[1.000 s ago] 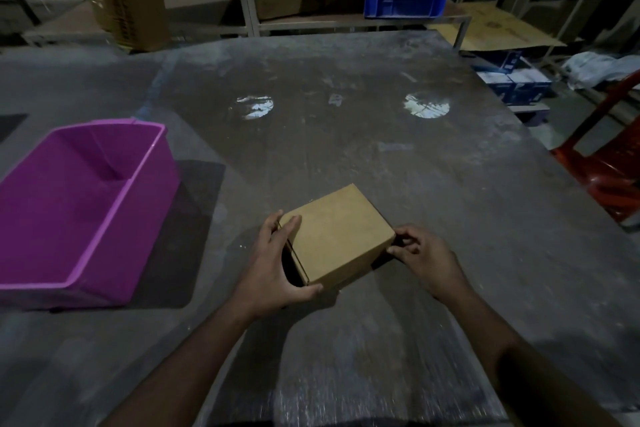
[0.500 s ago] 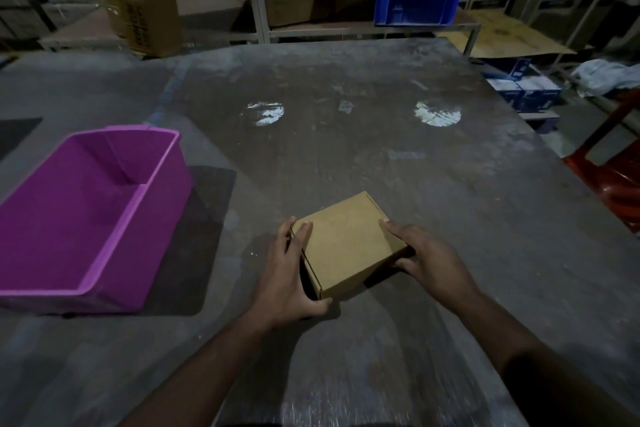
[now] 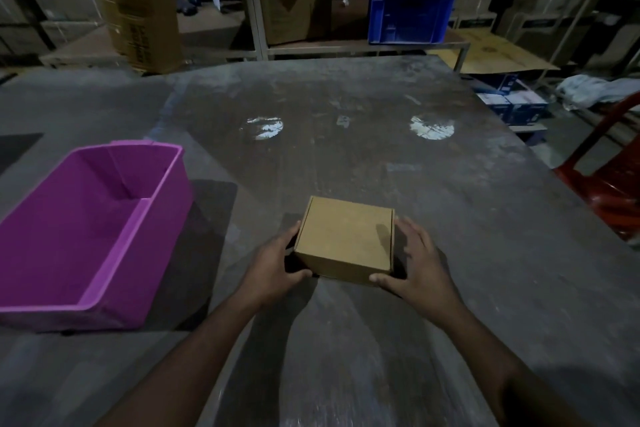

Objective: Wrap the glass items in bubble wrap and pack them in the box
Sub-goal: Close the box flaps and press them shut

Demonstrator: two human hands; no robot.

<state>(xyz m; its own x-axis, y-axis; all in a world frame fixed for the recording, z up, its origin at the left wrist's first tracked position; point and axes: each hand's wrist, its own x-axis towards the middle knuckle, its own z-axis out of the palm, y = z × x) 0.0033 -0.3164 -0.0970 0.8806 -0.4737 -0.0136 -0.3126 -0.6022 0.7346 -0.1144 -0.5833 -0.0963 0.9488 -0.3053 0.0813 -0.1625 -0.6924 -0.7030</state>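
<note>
Box [image 3: 344, 239] between both hands; purple bin [image 3: 86, 236] sits left.

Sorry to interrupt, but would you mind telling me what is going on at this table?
A person is holding a small closed cardboard box on the table between both hands: the left hand grips its left side, and the right hand has its thumb on the near right corner. A purple bin sits to the left. No glass or bubble wrap shows.

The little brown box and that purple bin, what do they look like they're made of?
The small box looks like plain brown cardboard: matte, unprinted, with sharp folded edges and a flap seam along its sides. The purple bin seems to be moulded plastic: one even colour, smooth walls, a rounded rim with a slight sheen. The table under them is harder to call; grey, scuffed and faintly reflective, possibly metal.
</note>
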